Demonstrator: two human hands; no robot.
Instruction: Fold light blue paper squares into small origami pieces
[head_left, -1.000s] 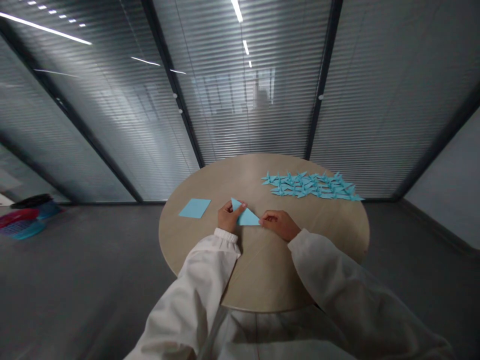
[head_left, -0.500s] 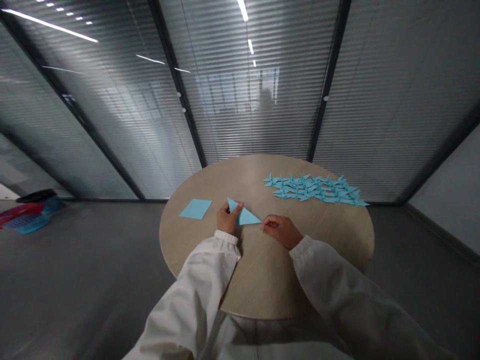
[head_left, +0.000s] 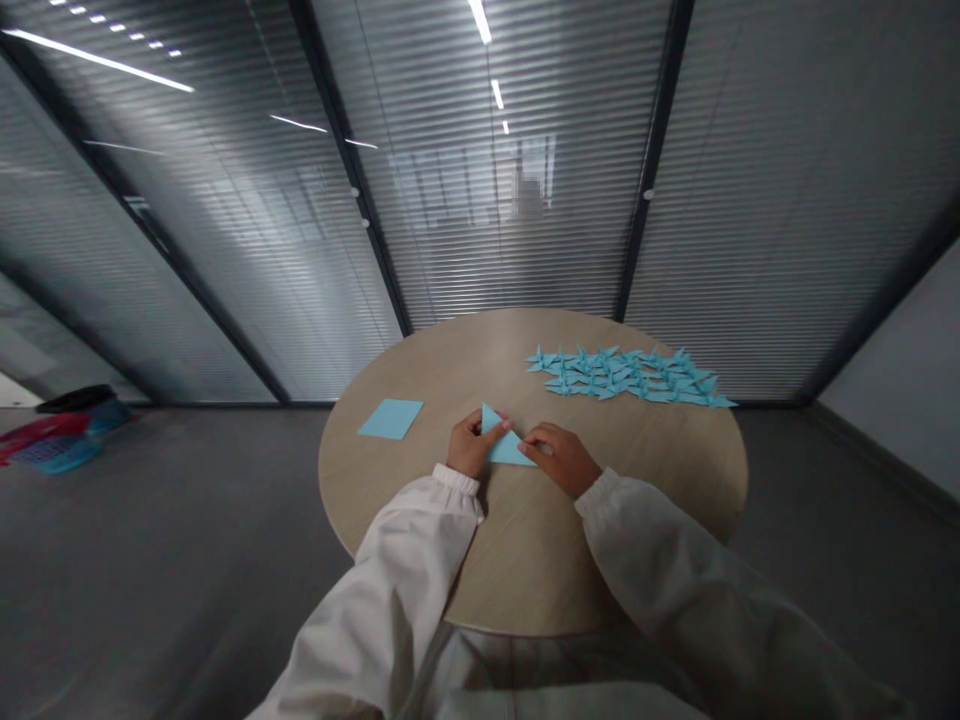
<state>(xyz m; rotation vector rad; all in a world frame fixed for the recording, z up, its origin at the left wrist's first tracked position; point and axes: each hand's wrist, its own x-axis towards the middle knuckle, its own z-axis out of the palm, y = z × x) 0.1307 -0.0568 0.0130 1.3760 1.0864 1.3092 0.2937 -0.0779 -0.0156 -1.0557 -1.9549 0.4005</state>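
A light-blue sheet of paper folded into a triangle [head_left: 507,450] is between my hands, over the middle of the round table [head_left: 525,560]. My left hand [head_left: 470,443] grips its left side, thumb on top and fingers behind. On the sloping right edge, my right hand [head_left: 561,457] pinches the paper between thumb and fingertips; its other fingers are curled. Left of my left hand lies a flat blue paper square [head_left: 391,419]. Several folded blue paper cranes [head_left: 630,376] sit in close rows at the table's back right.
Glass partitions with closed blinds [head_left: 517,250] stand just behind the table. On the floor at far left are red and blue plastic baskets [head_left: 56,445] and something with a black rim [head_left: 82,398].
The paper triangle and my left hand have moved right and slightly nearer to me. My right hand has shifted from the triangle's right tip onto its sloping edge, closer to my left hand.
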